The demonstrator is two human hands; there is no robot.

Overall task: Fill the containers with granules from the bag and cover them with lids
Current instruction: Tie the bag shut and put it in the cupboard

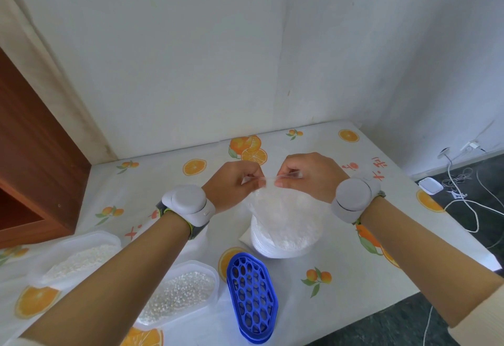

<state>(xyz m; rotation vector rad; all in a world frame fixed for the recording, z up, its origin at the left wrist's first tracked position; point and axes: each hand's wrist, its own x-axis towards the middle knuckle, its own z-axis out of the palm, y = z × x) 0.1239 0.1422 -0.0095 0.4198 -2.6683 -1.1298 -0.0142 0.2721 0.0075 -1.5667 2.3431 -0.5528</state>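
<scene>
Orange-print table (351, 299) | left hand (231, 184) + right hand (311, 176) pinch bag (283, 220) rim — bag between, below them

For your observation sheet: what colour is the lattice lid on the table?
The lattice lid is blue, best seen in the head view.

Round pale-grey left tracker (188, 203) and right tracker (353, 199) ride grey-green straps (197, 229); the sleeve (481, 315) is cream.
</scene>
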